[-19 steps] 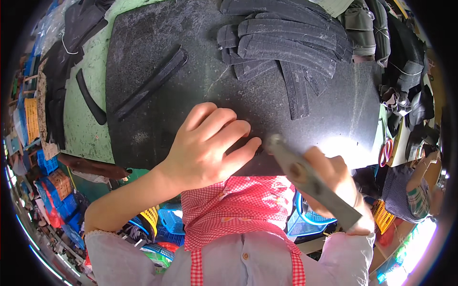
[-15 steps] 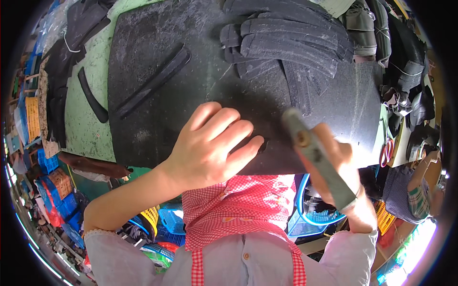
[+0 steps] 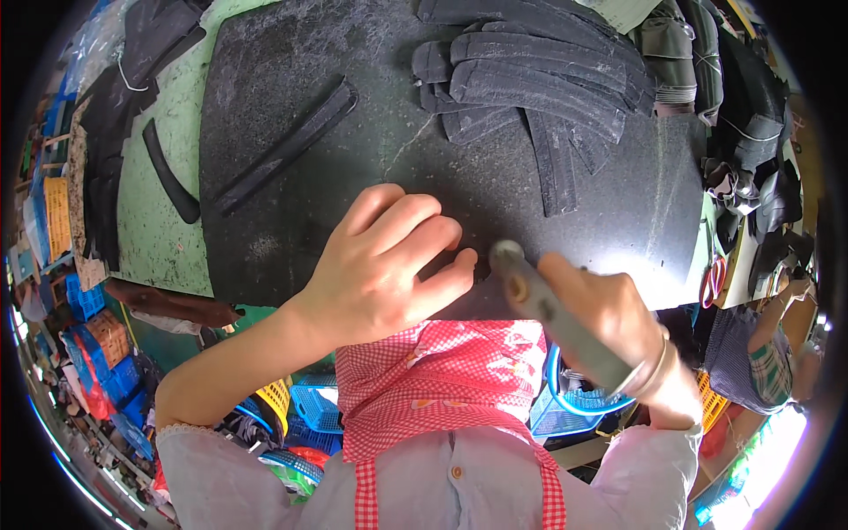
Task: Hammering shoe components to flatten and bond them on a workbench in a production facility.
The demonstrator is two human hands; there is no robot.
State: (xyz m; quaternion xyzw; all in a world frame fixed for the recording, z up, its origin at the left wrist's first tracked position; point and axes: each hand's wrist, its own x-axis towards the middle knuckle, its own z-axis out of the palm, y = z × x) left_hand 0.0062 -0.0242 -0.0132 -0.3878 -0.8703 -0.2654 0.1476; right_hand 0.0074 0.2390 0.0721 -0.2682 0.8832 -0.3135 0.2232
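At the near edge of the black slab (image 3: 283, 190), my left hand (image 3: 384, 265) is closed, knuckles up and fingers curled down. A small dark bit shows by its fingertips, but what they pinch is mostly hidden. My right hand (image 3: 601, 309) grips a hammer (image 3: 570, 340) with a long grey metal head. The wooden handle end shows in the head's eye. The rounded striking end is low, just right of my left fingertips; whether it touches the surface I cannot tell. Beyond my hands lies a pile of curved black leather-like strips (image 3: 539, 84).
A single black strip (image 3: 287, 146) lies left on the slab; another (image 3: 168, 172) rests on the green tabletop (image 3: 159, 247). Tied black bundles (image 3: 671, 62) and red-handled scissors (image 3: 714, 281) are at the right. Blue baskets (image 3: 565, 422) stand below the edge. Someone's arm (image 3: 782, 314) appears far right.
My right hand has brought the hammer's striking end left and downward, close to my left fingertips. My left hand has shifted slightly left.
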